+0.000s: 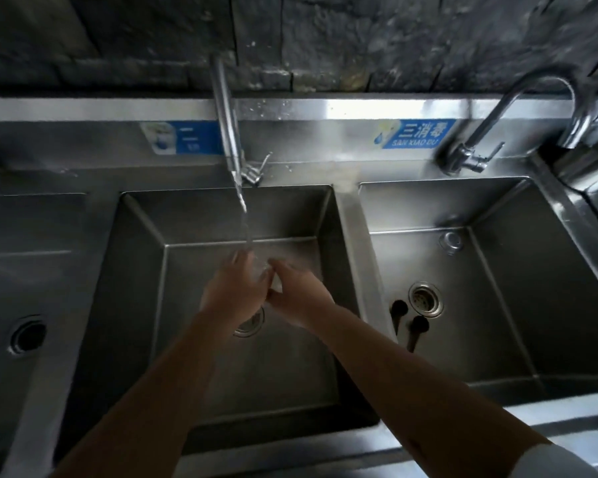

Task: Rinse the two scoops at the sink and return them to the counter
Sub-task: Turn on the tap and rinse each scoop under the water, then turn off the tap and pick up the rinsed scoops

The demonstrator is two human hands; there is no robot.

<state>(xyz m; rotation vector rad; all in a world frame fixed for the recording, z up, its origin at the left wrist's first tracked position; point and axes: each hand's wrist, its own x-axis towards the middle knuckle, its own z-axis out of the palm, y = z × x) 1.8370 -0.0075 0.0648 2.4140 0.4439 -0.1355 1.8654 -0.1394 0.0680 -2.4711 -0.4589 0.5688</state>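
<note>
Nearest to the camera, two bare forearms reach forward over the steel front edge of the surface [325, 450] and into the middle basin [142, 305] of a three-basin sink. The left hand [233, 293] and the right hand [299, 294] meet above the middle drain [252, 322], fingertips together under the water stream [247, 232]. Both hands are loosely curled, fingers half bent, and between them shows a small pale patch; I cannot tell if this is an object or only water and skin, so what they hold is not clear. The two scoops [409, 322] are not in the hands: they lie well apart to the right, on the floor of the right basin [497, 322], two dark round heads with dark handles pointing toward the camera, side by side and just beside the right drain [426, 298]. The steel wall between the basins stands between the right hand and the scoops. In the left basin only a dark drain hole [28, 334] is seen. Farther back, the straight faucet [227, 132] tilts over the middle basin, and a curved faucet [518, 112] rises behind the right basin. On the steel backsplash are two blue labels [416, 134], and above it is a dark stone wall [359, 39].
</note>
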